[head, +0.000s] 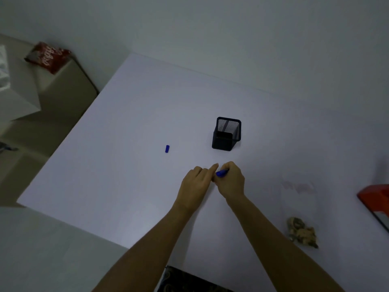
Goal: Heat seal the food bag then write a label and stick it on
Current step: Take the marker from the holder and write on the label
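My right hand [230, 181] is closed around a blue pen [221, 173], tip pointing down-left at the white table [126, 144]. My left hand [196, 184] lies flat beside it, fingers pressed to the table right at the pen's tip; whatever lies under the fingers is hidden. The pen's blue cap [167, 149] lies alone to the left. A clear food bag [299, 199] lies flat at the right, with brownish food [303, 231] bunched at its near end. The red heat sealer [376, 204] sticks in from the right edge.
A black mesh pen holder [227, 133] stands just beyond my hands. A red snack packet [49, 56] rests on a beige side unit [69, 85] at the far left, off the table. A dark patterned fabric [185, 280] shows at the table's near edge.
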Demonstrator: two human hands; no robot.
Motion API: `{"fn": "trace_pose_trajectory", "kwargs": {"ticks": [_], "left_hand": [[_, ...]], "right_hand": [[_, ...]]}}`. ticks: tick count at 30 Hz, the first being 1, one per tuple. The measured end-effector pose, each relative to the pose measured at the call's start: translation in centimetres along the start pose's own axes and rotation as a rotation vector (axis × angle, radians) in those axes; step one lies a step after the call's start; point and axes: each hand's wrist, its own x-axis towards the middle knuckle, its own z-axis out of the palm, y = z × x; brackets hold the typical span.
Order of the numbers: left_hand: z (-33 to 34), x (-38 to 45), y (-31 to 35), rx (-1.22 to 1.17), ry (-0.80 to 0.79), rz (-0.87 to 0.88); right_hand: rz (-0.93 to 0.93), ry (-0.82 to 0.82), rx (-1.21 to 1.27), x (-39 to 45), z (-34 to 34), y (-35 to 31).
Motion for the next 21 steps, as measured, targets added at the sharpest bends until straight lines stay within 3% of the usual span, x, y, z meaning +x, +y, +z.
{"fn": "trace_pose_trajectory", "kwargs": {"ticks": [3,6,10,21], "left_hand": [[0.3,0.5,1.2,-0.141,-0.071,-0.104],[0.1,1.1,2.3,-0.417,-0.118,-0.362],[-0.3,1.5,3.1,-0.643,0.012,-0.646],[0.5,2.5,2.9,-0.745,0.082,-0.801]], "right_hand": [[-0.116,0.067,-0.056,-0.2,-0.5,-0.5],[-0.177,0.099,-0.093,-0.5,-1.0,-0.8],[-0.117,0.083,0.121,-0.3,-1.1,-0.9],[-0.217,0.101,0.118,-1.0,-1.0,0.0]]}}
